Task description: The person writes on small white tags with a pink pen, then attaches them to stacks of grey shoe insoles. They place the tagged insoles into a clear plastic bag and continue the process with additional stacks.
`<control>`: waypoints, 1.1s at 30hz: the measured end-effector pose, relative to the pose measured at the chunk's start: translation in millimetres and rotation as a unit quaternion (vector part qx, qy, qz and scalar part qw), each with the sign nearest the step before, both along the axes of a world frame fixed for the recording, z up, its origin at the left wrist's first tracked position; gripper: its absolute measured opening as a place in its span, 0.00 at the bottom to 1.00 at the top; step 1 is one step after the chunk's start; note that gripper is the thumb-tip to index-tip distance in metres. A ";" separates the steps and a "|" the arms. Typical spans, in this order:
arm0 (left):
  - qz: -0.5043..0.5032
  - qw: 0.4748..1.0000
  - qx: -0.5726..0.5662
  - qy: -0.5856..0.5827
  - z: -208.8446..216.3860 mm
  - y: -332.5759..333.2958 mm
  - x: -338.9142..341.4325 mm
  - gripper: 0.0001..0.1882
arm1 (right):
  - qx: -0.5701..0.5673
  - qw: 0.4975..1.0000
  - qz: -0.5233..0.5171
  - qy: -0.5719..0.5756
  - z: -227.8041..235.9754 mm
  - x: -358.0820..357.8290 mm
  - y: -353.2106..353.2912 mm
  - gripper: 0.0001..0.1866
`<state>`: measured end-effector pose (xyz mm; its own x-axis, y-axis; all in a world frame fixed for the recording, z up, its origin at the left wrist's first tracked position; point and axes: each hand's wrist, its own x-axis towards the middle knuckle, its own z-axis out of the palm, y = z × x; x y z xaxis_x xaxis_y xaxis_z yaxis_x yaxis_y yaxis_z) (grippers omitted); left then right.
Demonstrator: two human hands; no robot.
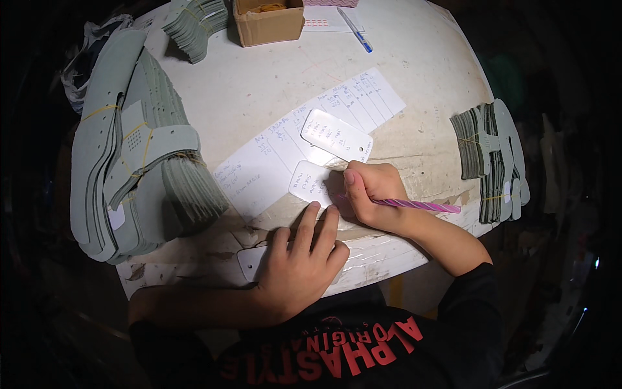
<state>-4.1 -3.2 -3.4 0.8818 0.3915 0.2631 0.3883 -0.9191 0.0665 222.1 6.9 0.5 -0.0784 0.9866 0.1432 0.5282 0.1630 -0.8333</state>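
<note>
While thumb and forefinger of the right hand (379,191) pinch a pink striped pen (421,205), the left hand (301,272) lies palm down with its fingers slightly spread, two tips set on the lower edge of a white tag (310,183). That tag sits across the near edge of a handwritten list (259,168), several lines of writing already on it; shadow and fingers hide the pen's point. Just above it, mostly on the list, rests a second tag (334,134), its face filled with similar lines and apparently finished. Nearer the writer than the list, a third tag (251,262) shows from beneath the left hand, bare where visible, so it likely remains to be written. By that reckoning, one tag looks done, one is in progress and at least one is left. Left of the list stand banded stacks of grey-green cut pieces (162,117); well to its right, smaller bundles (489,142) of the same color. Beyond its far edge are another bundle (197,26), an open cardboard box (269,26) and a blue-tipped pen (355,30).
</note>
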 end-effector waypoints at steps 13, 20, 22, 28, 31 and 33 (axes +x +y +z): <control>-0.003 1.000 0.000 -0.003 0.0 0.7 -0.1 0.09 | 0.055 0.997 0.037 -0.029 -2.4 2.7 0.6 0.14; -0.003 1.000 -0.001 -0.006 -2.1 0.8 -0.2 0.09 | 0.062 0.998 0.028 -0.012 -2.1 2.0 0.6 0.13; -0.003 1.000 0.001 -0.001 -2.4 0.9 -0.1 0.09 | 0.068 0.997 0.030 -0.015 -2.4 1.8 0.5 0.13; 0.023 1.000 0.002 0.021 1.7 -2.9 -0.8 0.07 | 0.017 0.999 -0.013 0.047 -6.3 3.6 -0.4 0.24; 0.061 0.998 0.001 0.027 3.5 -4.9 -0.4 0.06 | 0.021 0.987 -0.060 0.149 -7.6 12.3 2.5 0.29; 0.074 0.997 0.000 0.025 3.7 -4.2 -0.3 0.05 | 0.038 0.974 -0.102 0.199 -6.3 19.8 2.0 0.28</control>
